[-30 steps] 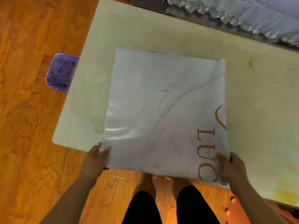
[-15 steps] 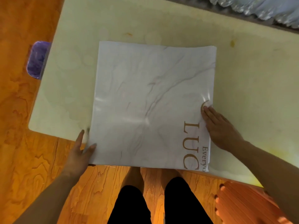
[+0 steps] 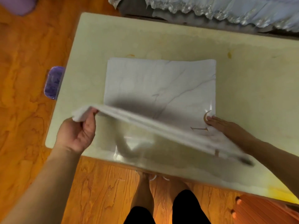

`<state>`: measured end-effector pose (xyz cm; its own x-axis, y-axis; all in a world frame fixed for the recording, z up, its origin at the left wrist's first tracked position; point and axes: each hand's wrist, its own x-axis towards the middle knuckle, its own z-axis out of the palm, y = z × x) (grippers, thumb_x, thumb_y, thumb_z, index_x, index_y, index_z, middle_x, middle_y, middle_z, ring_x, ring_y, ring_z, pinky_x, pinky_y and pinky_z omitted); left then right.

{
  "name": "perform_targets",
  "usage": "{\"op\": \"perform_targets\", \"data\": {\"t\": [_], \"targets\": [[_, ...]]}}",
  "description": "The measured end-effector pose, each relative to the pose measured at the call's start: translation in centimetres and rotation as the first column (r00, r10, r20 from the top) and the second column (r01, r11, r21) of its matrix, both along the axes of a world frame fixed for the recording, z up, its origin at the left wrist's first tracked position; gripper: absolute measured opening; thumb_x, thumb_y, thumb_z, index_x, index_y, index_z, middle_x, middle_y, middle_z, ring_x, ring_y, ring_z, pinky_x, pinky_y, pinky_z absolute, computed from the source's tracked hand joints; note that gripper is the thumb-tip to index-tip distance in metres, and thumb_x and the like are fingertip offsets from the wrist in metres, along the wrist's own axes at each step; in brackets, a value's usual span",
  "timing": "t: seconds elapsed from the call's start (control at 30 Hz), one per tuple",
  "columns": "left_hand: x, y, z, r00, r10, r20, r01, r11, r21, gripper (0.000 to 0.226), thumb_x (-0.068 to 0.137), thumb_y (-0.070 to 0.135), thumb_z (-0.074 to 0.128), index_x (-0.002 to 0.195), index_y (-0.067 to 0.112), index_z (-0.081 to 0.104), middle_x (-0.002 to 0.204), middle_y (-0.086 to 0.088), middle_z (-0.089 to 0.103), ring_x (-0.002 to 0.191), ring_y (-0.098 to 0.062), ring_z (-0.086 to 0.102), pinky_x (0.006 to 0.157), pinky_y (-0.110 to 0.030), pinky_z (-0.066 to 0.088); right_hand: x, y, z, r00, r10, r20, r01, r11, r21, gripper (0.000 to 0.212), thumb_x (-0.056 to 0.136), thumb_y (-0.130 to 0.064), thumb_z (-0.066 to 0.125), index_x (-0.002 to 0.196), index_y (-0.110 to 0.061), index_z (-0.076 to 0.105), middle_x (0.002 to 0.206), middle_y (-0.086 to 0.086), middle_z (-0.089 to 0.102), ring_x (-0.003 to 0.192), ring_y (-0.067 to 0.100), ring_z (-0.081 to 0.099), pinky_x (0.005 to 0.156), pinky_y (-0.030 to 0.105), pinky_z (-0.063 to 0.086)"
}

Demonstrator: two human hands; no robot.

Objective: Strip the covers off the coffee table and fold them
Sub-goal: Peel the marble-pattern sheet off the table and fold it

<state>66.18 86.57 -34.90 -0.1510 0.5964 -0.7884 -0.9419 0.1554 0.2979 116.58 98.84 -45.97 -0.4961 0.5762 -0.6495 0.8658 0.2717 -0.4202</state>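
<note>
While only the head view is on file, we find the job well past stripping and into folding. We note the cover (image 3: 160, 88), a marble-print sheet with gold lettering, lying off-centre on the bare cream coffee table (image 3: 242, 97), already doubled into a squarish pad; no other cover shows on the tabletop, so we judge the stripping done here, though we cannot tell whether another cover waits out of view.

We record the left hand (image 3: 77, 135) pinching the near left corner of the cover, thumb and curled fingers closed on the stack, raised clear of the table so that the near edge sweeps up in a blur. We record the right hand (image 3: 226, 126) laid flat, fingers straight, pressing the cover's right edge down beside the lettering; it grasps nothing. We judge a further fold to be in progress, with the near half yet to be carried over the far half and smoothed.

Against the picture half a second earlier, we find the cover no longer flat: the left hand, then resting at the near left corner, has taken hold and lifted it. The right hand stays on the right edge by the lettering. A purple bin (image 3: 53, 83) stands on the wooden floor (image 3: 24, 110) at the table's left end.
</note>
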Motion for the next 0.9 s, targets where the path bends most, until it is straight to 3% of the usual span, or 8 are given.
{"op": "perform_targets", "data": {"t": [0.13,0.23,0.3,0.37,0.4,0.53,0.8,0.9], "targets": [[0.3,9.4,-3.6,0.950,0.311,-0.026,-0.312,0.948,-0.066,0.035,0.105,0.005,0.037,0.123,-0.012,0.062,0.114,-0.026,0.071,0.096,-0.039,0.074,0.073,-0.044,0.063,-1.9,1.2,-0.2,0.826,-0.550,-0.123,0.560,0.825,0.070,0.043,0.078,-0.071,0.060,0.083,-0.029,0.071,0.092,0.002,0.072,0.096,0.028,0.065,0.073,0.016,0.046],[-0.1,14.9,-7.2,0.938,-0.079,-0.339,0.022,0.986,-0.168,0.039,0.105,0.030,0.036,0.119,0.003,0.060,0.101,-0.015,0.071,0.095,-0.034,0.071,0.077,-0.043,0.061,-3.8,2.4,-0.8,0.691,-0.702,-0.172,0.718,0.694,0.055,0.025,0.095,-0.044,0.063,0.092,-0.021,0.074,0.088,0.006,0.071,0.088,0.029,0.065,0.079,0.038,0.051],[-1.1,16.5,-10.3,0.509,-0.675,-0.534,0.362,0.731,-0.578,0.043,0.096,0.046,0.049,0.118,0.011,0.060,0.104,-0.013,0.067,0.102,-0.034,0.062,0.086,-0.042,0.055,-4.9,3.3,-1.9,0.619,-0.772,-0.144,0.785,0.614,0.079,0.026,0.097,-0.040,0.061,0.095,-0.017,0.071,0.084,0.005,0.068,0.086,0.031,0.064,0.072,0.037,0.049],[-2.8,15.9,-12.7,-0.134,-0.937,-0.321,0.214,0.289,-0.933,0.064,0.089,0.058,0.052,0.128,0.009,0.059,0.128,-0.017,0.061,0.117,-0.039,0.056,0.102,-0.045,0.045,-5.9,3.9,-2.5,0.552,-0.827,-0.101,0.834,0.546,0.084,0.024,0.096,-0.037,0.061,0.094,-0.015,0.068,0.082,0.003,0.065,0.081,0.028,0.062,0.069,0.035,0.045],[-3.3,15.1,-13.4,-0.205,-0.933,-0.296,0.169,0.264,-0.950,0.072,0.086,0.063,0.053,0.129,0.007,0.061,0.129,-0.020,0.061,0.118,-0.041,0.056,0.103,-0.046,0.044,-6.3,4.1,-2.6,0.525,-0.848,-0.076,0.851,0.519,0.085,0.022,0.096,-0.036,0.061,0.093,-0.015,0.066,0.083,0.003,0.065,0.078,0.025,0.060,0.069,0.035,0.045],[-3.5,10.8,-13.0,0.190,-0.807,-0.559,0.345,0.588,-0.732,0.037,0.093,0.041,0.068,0.099,0.004,0.073,0.089,-0.011,0.070,0.079,-0.025,0.062,0.070,-0.032,0.047,-7.1,4.4,-2.6,0.471,-0.882,-0.006,0.876,0.467,0.123,0.023,0.095,-0.033,0.057,0.105,-0.015,0.065,0.091,0.006,0.065,0.083,0.028,0.059,0.076,0.039,0.049],[-2.9,7.3,-13.5,0.290,-0.717,-0.634,0.286,0.697,-0.658,0.037,0.095,0.029,0.064,0.128,0.013,0.061,0.114,-0.005,0.068,0.101,-0.024,0.065,0.084,-0.032,0.047,-11.6,4.4,-0.9,0.329,-0.943,0.059,0.914,0.333,0.231,0.048,0.096,-0.020,0.055,0.141,-0.009,0.039,0.134,0.021,0.052,0.118,0.043,0.053,0.089,0.047,0.047],[-3.2,5.9,-13.9,0.315,-0.712,-0.627,0.310,0.702,-0.641,0.042,0.095,0.028,0.063,0.134,0.014,0.058,0.121,-0.008,0.068,0.104,-0.025,0.065,0.086,-0.036,0.049,-14.9,5.0,-0.4,0.574,-0.816,0.071,0.678,0.522,0.517,0.074,0.087,-0.026,0.066,0.149,-0.010,0.028,0.149,0.022,0.034,0.132,0.043,0.036,0.108,0.053,0.034]]}}
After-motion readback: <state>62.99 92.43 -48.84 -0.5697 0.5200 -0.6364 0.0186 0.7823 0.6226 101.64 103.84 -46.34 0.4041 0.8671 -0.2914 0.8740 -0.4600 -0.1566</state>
